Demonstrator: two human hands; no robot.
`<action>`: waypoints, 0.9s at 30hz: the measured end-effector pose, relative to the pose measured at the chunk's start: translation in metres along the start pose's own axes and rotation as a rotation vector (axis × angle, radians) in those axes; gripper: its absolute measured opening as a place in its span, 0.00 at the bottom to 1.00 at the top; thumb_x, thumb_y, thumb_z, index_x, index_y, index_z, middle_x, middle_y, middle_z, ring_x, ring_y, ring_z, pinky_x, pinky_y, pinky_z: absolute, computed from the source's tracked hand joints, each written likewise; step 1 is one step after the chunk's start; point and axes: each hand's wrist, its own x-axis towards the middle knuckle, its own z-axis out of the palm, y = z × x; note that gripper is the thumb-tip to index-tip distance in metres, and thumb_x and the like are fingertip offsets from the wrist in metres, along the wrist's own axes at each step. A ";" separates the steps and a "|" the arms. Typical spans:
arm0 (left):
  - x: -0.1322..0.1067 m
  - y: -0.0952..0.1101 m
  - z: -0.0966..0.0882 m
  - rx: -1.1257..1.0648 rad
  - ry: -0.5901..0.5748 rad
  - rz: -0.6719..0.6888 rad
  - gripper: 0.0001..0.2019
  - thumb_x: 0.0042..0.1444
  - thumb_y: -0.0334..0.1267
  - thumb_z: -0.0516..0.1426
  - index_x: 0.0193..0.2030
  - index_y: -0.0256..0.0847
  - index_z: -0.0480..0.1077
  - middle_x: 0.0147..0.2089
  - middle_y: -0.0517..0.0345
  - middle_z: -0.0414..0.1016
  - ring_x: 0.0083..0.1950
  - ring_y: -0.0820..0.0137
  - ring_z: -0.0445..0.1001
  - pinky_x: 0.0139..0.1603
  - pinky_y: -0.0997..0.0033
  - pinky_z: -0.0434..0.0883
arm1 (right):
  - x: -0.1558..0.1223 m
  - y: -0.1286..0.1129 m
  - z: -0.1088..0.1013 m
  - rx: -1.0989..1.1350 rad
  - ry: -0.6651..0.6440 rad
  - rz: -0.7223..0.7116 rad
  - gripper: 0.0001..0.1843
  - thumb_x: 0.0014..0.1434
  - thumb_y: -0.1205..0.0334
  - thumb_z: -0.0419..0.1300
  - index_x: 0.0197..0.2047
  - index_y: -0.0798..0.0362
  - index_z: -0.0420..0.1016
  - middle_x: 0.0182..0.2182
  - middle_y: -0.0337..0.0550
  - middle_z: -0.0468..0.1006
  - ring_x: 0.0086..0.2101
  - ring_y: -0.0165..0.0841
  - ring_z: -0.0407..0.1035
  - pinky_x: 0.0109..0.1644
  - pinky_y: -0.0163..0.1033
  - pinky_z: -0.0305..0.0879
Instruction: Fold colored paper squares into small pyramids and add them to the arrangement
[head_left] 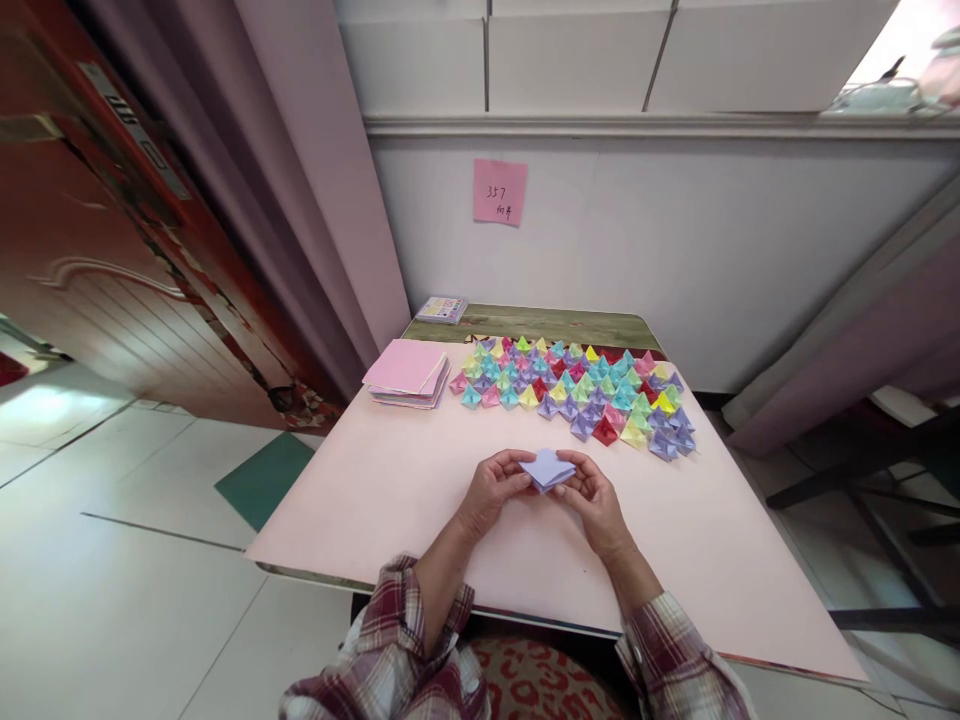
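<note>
Holding a folded lilac paper (548,468) over the near part of a pink tabletop (420,515).
Pinching its left side in the left hand (491,488) — gripping its right side likewise in the right hand (598,503). Facing, farther off, crowded rows of small folded papers (576,371) in mixed colours, right of a stack of coloured sheets (406,368) — and beyond, a pink note (500,192) stuck to the white wall (615,230).

Folded paper (548,468) is periwinkle; origami pieces (577,371) run purple, turquoise, pink, red, yellow, green; paper stack (406,366) has a pink top. Desk cover (405,480) is pale pink, sleeves (386,640) are maroon-and-white plaid. Curtain (315,150) is mauve, wall note (499,192) pink, door (112,310) reddish-brown.
</note>
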 end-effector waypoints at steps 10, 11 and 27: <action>0.000 -0.001 0.001 0.020 0.006 0.017 0.20 0.46 0.39 0.68 0.45 0.35 0.73 0.38 0.50 0.80 0.38 0.65 0.78 0.44 0.64 0.73 | 0.001 0.006 -0.003 0.004 0.008 0.016 0.18 0.50 0.56 0.70 0.43 0.47 0.72 0.35 0.40 0.77 0.36 0.35 0.72 0.43 0.41 0.70; 0.000 -0.001 0.001 0.019 0.001 0.021 0.20 0.45 0.38 0.68 0.45 0.35 0.73 0.38 0.50 0.80 0.38 0.66 0.78 0.44 0.64 0.73 | 0.001 0.006 -0.003 -0.002 0.014 0.015 0.18 0.50 0.56 0.70 0.43 0.47 0.73 0.35 0.39 0.77 0.36 0.35 0.72 0.43 0.41 0.70; 0.003 -0.005 0.004 0.057 0.124 -0.009 0.15 0.46 0.44 0.68 0.35 0.34 0.76 0.30 0.55 0.78 0.29 0.71 0.74 0.34 0.72 0.71 | 0.004 0.012 0.000 -0.061 0.128 0.036 0.15 0.52 0.50 0.69 0.31 0.52 0.73 0.25 0.36 0.74 0.26 0.30 0.67 0.30 0.34 0.63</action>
